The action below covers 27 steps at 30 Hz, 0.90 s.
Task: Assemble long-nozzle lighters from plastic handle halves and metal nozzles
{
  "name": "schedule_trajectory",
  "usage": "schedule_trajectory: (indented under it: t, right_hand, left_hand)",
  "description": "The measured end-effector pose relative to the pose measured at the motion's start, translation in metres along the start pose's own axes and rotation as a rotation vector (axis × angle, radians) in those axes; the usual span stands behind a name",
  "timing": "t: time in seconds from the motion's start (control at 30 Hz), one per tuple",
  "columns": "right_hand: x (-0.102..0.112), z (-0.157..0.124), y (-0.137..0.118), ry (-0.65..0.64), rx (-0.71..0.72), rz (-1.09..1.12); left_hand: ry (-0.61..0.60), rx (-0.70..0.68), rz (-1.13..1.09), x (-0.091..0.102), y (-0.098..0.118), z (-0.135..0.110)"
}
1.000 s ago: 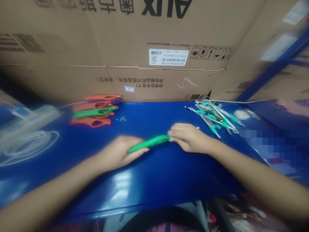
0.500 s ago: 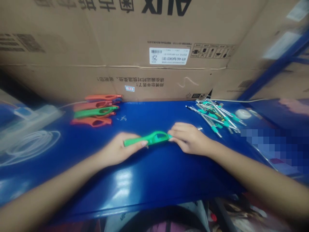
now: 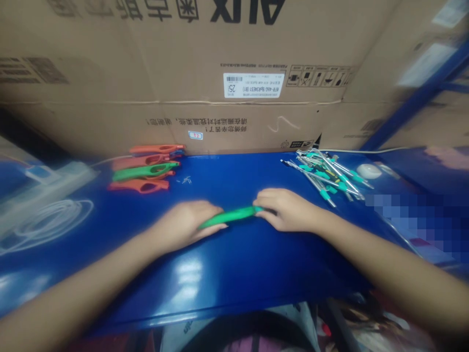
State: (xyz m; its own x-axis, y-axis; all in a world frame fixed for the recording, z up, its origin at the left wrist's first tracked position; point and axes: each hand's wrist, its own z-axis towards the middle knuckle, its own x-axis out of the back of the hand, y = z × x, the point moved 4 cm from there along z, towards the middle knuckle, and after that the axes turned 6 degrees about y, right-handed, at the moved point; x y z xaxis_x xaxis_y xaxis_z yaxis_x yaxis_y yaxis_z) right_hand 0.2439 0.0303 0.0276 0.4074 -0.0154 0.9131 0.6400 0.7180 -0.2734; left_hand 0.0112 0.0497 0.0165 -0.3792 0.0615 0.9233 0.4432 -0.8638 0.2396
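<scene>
A long green plastic handle (image 3: pixel 234 215) lies across the middle of the blue table (image 3: pixel 256 259), held at both ends. My left hand (image 3: pixel 185 226) is closed around its left end. My right hand (image 3: pixel 284 209) pinches its right tip, where a metal part may sit, hidden by the fingers. The handle shows its narrow edge, tilted slightly up to the right.
A stack of orange and green handles (image 3: pixel 144 168) lies at the back left. A pile of metal rods with teal sleeves (image 3: pixel 326 176) lies at the back right, with a small white disc (image 3: pixel 368 171) beside it. Large cardboard boxes (image 3: pixel 220 73) wall the back. White coiled tubing (image 3: pixel 44 222) sits at the left.
The green handle has turned about its length: half a second ago its flat side with the opening faced me, now only its narrow edge shows. Both hands stayed in place.
</scene>
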Motion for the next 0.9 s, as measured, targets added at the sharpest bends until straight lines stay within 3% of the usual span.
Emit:
schedule_trajectory:
  t: [0.1, 0.23, 0.37, 0.47, 0.57, 0.63, 0.73, 0.9]
  right_hand:
    - [0.003, 0.001, 0.007, -0.014, -0.090, -0.084]
    - [0.008, 0.000, 0.015, -0.059, -0.159, -0.181]
    - [0.014, -0.005, 0.020, -0.096, -0.211, -0.124]
    - [0.021, -0.007, 0.026, -0.061, -0.231, -0.012]
    - [0.030, -0.007, 0.041, 0.028, -0.301, -0.108]
    - [0.038, -0.010, 0.059, 0.065, -0.456, -0.293]
    - [0.051, -0.022, 0.090, 0.032, -0.804, -0.532]
    - [0.072, -0.045, 0.120, -0.032, -1.106, -0.618]
  left_hand:
    - [-0.022, 0.066, 0.097, 0.003, 0.000, 0.004]
    - [-0.062, 0.142, 0.068, 0.003, -0.002, 0.004]
    - [-0.037, 0.171, 0.016, 0.004, -0.004, 0.003]
    - [-0.011, 0.172, -0.018, 0.003, -0.005, 0.002]
    - [0.011, 0.171, -0.032, 0.002, -0.008, 0.000]
    - [0.017, 0.175, -0.037, 0.001, -0.009, -0.001]
    - [0.019, 0.179, -0.031, 0.000, -0.010, -0.002]
    - [0.013, 0.186, -0.009, 0.001, -0.009, -0.002]
